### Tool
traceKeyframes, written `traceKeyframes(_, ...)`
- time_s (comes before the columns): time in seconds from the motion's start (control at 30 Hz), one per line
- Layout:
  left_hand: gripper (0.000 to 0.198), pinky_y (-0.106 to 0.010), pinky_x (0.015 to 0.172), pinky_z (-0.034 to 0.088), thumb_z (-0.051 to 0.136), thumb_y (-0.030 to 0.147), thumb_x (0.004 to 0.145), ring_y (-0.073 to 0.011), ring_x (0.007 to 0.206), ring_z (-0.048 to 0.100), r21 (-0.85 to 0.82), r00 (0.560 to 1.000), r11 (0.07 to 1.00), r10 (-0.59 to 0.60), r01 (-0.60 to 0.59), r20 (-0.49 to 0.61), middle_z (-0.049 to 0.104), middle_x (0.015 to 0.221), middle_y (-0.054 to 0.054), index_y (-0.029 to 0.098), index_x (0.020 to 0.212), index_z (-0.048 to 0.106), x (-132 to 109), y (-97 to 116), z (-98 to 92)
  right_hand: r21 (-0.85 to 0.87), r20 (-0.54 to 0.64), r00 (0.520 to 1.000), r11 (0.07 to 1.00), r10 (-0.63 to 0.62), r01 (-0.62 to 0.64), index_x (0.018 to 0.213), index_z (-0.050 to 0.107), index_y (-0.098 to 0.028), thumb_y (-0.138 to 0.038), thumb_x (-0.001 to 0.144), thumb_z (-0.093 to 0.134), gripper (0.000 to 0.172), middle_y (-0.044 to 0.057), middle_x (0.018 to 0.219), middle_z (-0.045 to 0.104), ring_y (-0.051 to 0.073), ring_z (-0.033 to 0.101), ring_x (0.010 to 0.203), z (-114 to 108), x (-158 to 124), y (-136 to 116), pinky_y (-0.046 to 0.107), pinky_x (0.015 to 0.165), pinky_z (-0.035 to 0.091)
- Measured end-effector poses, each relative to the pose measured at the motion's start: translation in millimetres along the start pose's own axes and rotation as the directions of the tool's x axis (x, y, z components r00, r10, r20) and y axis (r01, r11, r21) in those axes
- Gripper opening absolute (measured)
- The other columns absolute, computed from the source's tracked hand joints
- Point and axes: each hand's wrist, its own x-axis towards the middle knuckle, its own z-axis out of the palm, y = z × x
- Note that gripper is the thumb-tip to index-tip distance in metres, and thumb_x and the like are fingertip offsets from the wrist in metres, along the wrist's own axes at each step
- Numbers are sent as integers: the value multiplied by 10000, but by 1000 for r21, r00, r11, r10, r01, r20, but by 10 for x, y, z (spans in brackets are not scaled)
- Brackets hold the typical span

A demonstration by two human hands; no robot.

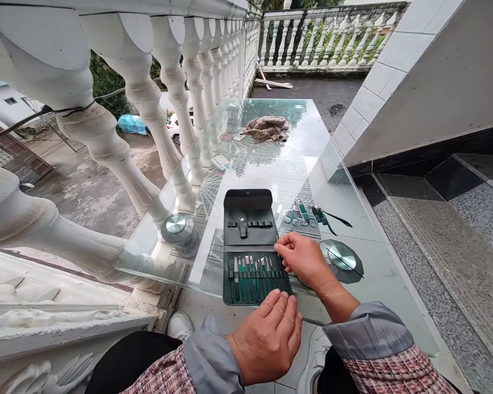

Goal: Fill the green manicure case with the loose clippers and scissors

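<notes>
A dark green manicure case (pixel 251 247) lies unfolded on the glass table. Its lower panel holds a row of slim metal nail tools (pixel 252 279) with green handles under a strap; the loops of the upper panel are bare. My right hand (pixel 306 260) is closed in a pinch at the case's right edge, beside the fold. Flat and with its fingers stretched out, my left hand (pixel 269 336) rests at the lower right corner of the case. To the right of the case lie small scissors (pixel 294 218), nail clippers (pixel 303 210) and black-handled nippers (pixel 331 218).
The glass tabletop (pixel 271 164) stands on round metal-capped supports (pixel 176 224). A crumpled brown cloth (pixel 267 129) lies toward its far end, near a small card (pixel 221 162). White balusters (pixel 137 93) line the left side; stone steps (pixel 435 219) rise on the right.
</notes>
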Motion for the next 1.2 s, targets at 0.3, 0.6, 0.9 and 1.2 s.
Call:
traceKeyframes(0.3, 344, -497, 1024, 356, 420, 189, 876, -301, 1117, 551, -3, 1000, 1000, 8, -8, -11, 579, 1188, -213, 29, 1143, 565, 5, -2, -11, -5, 9, 1000, 1000, 4, -4, 660, 555, -204, -261, 685, 561, 63, -23, 549, 568, 105, 514, 408, 32, 22, -18, 216, 350, 406)
traceKeyframes(0.6, 356, -468, 954, 421, 386, 190, 890, -312, 1121, 542, -16, 1000, 1000, -15, 15, -1, 568, 1209, -198, 48, 1159, 570, -2, 3, -12, 200, 102, 995, 980, -17, -3, 671, 502, -208, -299, 678, 550, 104, -44, 526, 515, 105, 513, 441, -58, -38, 11, 214, 374, 441)
traceKeyframes(0.9, 353, -459, 932, 437, 384, 187, 893, -317, 1112, 546, -7, 1000, 1000, -4, 4, 20, 572, 1199, -205, 41, 1153, 572, 9, 7, -51, 225, 94, 995, 974, -31, 9, 709, 508, -198, -359, 657, 551, 175, -57, 517, 510, 95, 507, 423, -133, -64, 102, 220, 386, 448)
traceKeyframes(1.2, 353, -458, 928, 437, 385, 186, 887, -319, 1093, 560, -1, 1000, 1000, 4, -4, 9, 583, 1175, -215, 28, 1137, 577, 26, 12, -36, 262, 48, 998, 965, -43, 29, 698, 501, -200, -407, 679, 570, 219, -54, 495, 526, 94, 517, 400, -70, -98, 71, 229, 411, 471)
